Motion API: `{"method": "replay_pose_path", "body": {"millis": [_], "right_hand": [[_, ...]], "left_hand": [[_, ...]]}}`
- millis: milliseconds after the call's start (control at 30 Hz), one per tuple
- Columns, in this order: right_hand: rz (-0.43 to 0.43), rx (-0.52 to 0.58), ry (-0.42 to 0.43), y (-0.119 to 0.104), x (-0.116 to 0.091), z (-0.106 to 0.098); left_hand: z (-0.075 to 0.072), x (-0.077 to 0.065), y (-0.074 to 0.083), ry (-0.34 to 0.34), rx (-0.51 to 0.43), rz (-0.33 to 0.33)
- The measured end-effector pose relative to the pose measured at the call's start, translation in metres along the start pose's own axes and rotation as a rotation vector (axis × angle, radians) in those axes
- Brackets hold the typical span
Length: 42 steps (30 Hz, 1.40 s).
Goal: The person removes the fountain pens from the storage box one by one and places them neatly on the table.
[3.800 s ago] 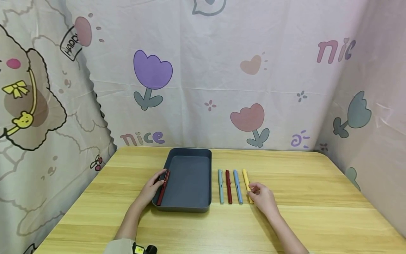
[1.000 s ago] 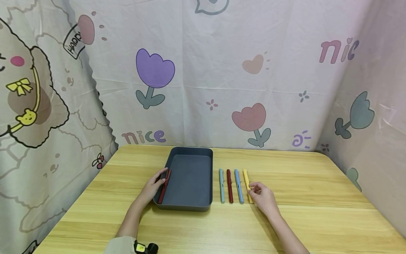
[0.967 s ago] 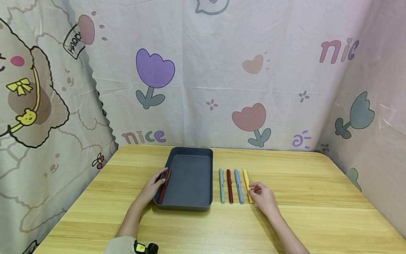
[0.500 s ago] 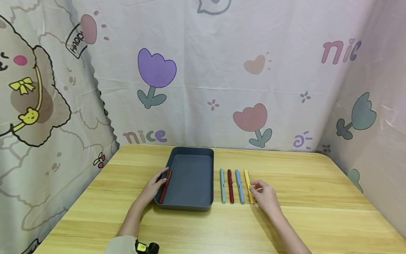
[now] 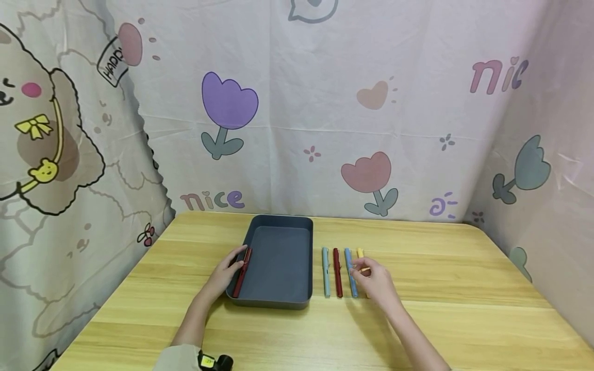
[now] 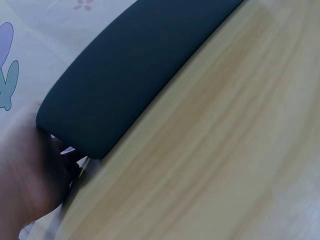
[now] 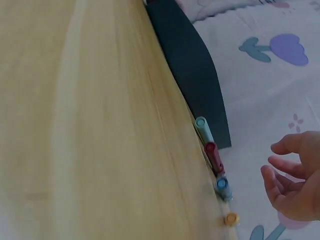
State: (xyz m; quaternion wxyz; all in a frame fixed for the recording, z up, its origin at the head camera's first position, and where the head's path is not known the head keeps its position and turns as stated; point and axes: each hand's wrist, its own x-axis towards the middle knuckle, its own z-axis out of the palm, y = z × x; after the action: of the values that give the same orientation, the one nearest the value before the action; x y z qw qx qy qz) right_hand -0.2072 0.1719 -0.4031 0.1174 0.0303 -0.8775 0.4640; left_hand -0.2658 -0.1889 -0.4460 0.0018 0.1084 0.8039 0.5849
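Observation:
My left hand (image 5: 224,276) grips the left wall of a dark grey tray (image 5: 280,263), with its thumb inside the rim by a dark red pen (image 5: 241,281) lying along that wall. Right of the tray, side by side, lie a light teal pen (image 5: 326,275), a second dark red pen (image 5: 337,275), a blue pen (image 5: 348,257) and a yellow pen (image 5: 360,252). Over the blue and yellow pens hovers my right hand (image 5: 379,283), partly covering both. Its fingers are loosely bent and hold nothing, as the right wrist view of the hand (image 7: 297,175) shows.
The wooden table (image 5: 441,273) extends to both sides and in front of the tray. Behind it hangs a printed cloth (image 5: 297,103), with more cloth at the left and right. A black wrist device (image 5: 215,361) sits at my left sleeve.
My right hand has come off the yellow pen, risen and shifted left toward the blue pen. The pens lie as before. My left hand stays on the tray; the head view has shifted slightly.

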Motion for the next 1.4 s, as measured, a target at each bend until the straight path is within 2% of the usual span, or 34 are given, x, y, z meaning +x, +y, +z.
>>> {"method": "replay_pose_path", "body": {"millis": [400, 733, 1067, 1400], "right_hand": [[-0.147, 0.025, -0.074, -0.033, 0.008, 0.039], [-0.243, 0.077, -0.210, -0.064, 0.015, 0.075], [-0.274, 0.092, -0.283, -0.080, 0.020, 0.125], [-0.243, 0.114, -0.334, -0.092, 0.023, 0.166]], "left_hand": [[-0.002, 0.001, -0.006, 0.017, 0.011, 0.004], [-0.002, 0.000, -0.003, 0.015, 0.036, -0.009], [0.001, 0.000, -0.003, 0.024, 0.022, -0.020], [0.001, 0.000, -0.001, 0.038, 0.004, -0.041]]}}
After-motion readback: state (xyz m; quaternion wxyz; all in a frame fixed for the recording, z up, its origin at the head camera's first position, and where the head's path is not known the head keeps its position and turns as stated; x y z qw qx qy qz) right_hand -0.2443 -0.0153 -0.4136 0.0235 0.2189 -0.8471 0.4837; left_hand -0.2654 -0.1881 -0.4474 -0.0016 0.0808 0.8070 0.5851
